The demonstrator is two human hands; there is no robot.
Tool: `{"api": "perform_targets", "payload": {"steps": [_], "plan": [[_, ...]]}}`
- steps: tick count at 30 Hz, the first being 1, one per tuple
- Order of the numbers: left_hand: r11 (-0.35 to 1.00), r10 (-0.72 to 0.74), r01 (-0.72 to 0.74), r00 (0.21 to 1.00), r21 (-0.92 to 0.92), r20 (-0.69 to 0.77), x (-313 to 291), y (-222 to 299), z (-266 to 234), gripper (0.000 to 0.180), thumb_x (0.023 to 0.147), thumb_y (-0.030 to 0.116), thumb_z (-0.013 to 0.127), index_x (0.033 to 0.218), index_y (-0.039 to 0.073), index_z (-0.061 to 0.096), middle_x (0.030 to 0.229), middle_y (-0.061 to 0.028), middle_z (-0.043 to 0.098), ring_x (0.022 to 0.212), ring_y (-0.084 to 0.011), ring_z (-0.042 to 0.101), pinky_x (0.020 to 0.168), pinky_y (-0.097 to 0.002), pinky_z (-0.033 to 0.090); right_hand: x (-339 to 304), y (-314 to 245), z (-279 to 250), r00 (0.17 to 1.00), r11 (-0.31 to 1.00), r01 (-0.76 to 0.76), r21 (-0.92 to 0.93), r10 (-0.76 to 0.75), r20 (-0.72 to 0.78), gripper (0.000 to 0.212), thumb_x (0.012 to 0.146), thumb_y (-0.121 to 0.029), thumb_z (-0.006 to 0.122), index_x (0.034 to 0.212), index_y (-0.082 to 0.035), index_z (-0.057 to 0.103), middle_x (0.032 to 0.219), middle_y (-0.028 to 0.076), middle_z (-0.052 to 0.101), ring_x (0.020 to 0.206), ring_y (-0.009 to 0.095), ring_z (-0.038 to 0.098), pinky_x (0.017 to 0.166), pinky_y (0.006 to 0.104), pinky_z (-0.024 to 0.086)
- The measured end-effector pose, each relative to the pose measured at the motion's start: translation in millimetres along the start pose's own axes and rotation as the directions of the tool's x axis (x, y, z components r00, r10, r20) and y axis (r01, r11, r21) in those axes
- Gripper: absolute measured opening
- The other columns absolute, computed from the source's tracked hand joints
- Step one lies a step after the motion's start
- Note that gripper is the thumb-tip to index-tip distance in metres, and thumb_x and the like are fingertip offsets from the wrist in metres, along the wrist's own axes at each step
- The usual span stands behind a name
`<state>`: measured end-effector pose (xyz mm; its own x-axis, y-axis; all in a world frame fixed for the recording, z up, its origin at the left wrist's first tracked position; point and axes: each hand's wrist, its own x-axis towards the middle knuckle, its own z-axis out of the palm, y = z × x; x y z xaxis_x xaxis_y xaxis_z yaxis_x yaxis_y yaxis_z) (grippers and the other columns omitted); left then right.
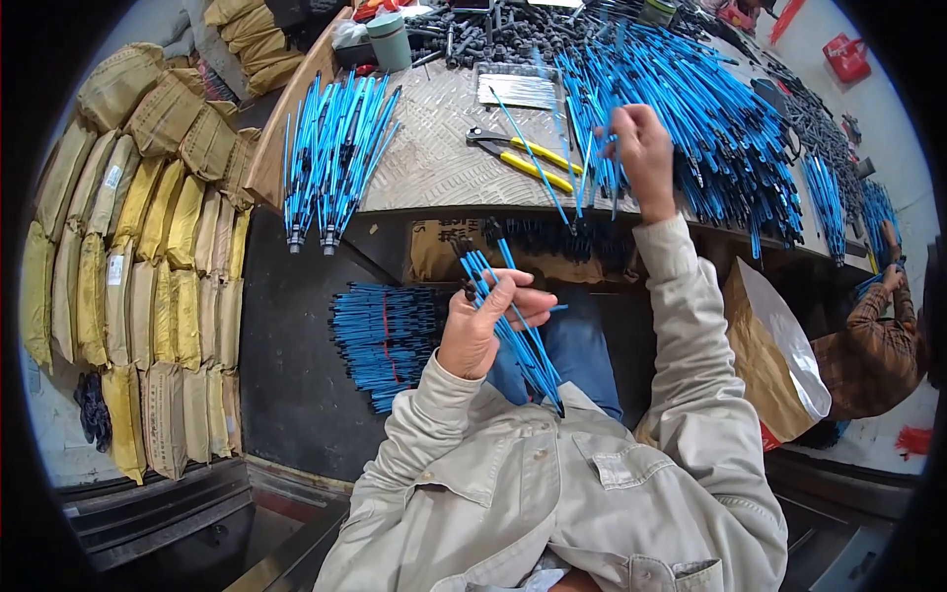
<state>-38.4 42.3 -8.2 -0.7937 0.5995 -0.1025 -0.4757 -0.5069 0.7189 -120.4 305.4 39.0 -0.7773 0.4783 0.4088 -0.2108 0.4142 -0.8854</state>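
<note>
In front of my chest, my left hand (493,321) is closed around a loose bunch of thin blue tubes (538,365) with black ends. The bunch slants down toward my lap. Over the table's front edge, my right hand (641,148) is raised with its fingers curled into a pinch. A smeared blue tube (614,176) runs past those fingertips and seems held there. Just beyond lies a large heap of blue tubes (681,109) with black ends. Left of that hand, pliers with yellow handles (538,163) lie on the table, with single blue tubes across them.
Another pile of blue tubes (340,148) overhangs the table's left edge. Behind the pliers sits a tray of thin white strips (518,89). Black fittings (493,39) and a green cup (389,44) stand farther back. Banded tubes (385,335) lie below, sacks (148,247) left, a co-worker (873,345) right.
</note>
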Motion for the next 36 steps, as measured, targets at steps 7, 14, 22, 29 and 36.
{"api": "perform_targets", "payload": {"steps": [7, 14, 22, 29, 36], "plan": [[0.984, 0.162, -0.138, 0.956, 0.113, -0.245, 22, 18, -11, 0.031, 0.096, 0.026, 0.044, 0.109, -0.001, 0.052, 0.100, -0.0184, 0.063, 0.091, -0.0264, 0.064, 0.079, -0.0376, 0.053, -112, -41, -38, 0.997, 0.966, 0.059, 0.253, -0.047, -0.054, 0.009, 0.092, -0.012, 0.049, 0.092, -0.003, 0.050, 0.066, 0.006, 0.058, 0.053, 0.009, 0.055, 0.048, 0.0198, 0.043], [0.964, 0.252, -0.232, 0.955, 0.131, -0.158, 38, 12, 33, 0.025, 0.094, 0.021, 0.048, 0.105, -0.001, 0.054, 0.092, -0.0141, 0.064, 0.081, -0.0206, 0.064, 0.072, -0.0323, 0.053, -181, -38, -12, 0.957, 0.991, -0.069, 0.112, 0.034, 0.289, 0.005, 0.086, -0.004, 0.058, 0.086, 0.000, 0.055, 0.068, 0.004, 0.060, 0.054, 0.006, 0.057, 0.049, 0.0190, 0.044], [0.910, 0.392, -0.362, 0.910, 0.204, -0.136, 40, 8, 29, 0.011, 0.087, 0.010, 0.059, 0.094, 0.004, 0.056, 0.068, -0.0009, 0.055, 0.058, -0.0090, 0.053, 0.055, -0.0233, 0.044, -182, -40, -9, 0.887, 0.969, -0.218, 0.116, 0.147, 0.438, 0.010, 0.089, -0.006, 0.055, 0.093, 0.004, 0.055, 0.069, 0.004, 0.061, 0.056, 0.006, 0.057, 0.051, 0.0202, 0.045], [0.949, 0.312, -0.314, 0.943, 0.000, -0.114, 22, 34, 15, 0.016, 0.088, 0.008, 0.055, 0.103, 0.003, 0.051, 0.068, -0.0060, 0.060, 0.060, -0.0153, 0.060, 0.058, -0.0281, 0.050, -68, -19, -19, 0.896, 0.994, 0.104, 0.019, -0.102, 0.432, 0.014, 0.088, -0.008, 0.054, 0.096, -0.004, 0.065, 0.076, 0.006, 0.063, 0.059, 0.010, 0.059, 0.050, 0.0204, 0.044], [0.979, 0.176, -0.177, 0.984, -0.101, -0.015, 7, 38, 21, 0.019, 0.092, 0.018, 0.052, 0.106, 0.006, 0.050, 0.093, -0.0190, 0.064, 0.084, -0.0283, 0.065, 0.075, -0.0382, 0.054, 81, 36, 9, 0.946, 0.241, 0.293, -0.925, 0.069, 0.317, 0.037, 0.081, -0.041, 0.060, 0.091, -0.006, 0.065, 0.084, 0.015, 0.066, 0.076, 0.033, 0.062, 0.065, 0.0412, 0.048]]}}
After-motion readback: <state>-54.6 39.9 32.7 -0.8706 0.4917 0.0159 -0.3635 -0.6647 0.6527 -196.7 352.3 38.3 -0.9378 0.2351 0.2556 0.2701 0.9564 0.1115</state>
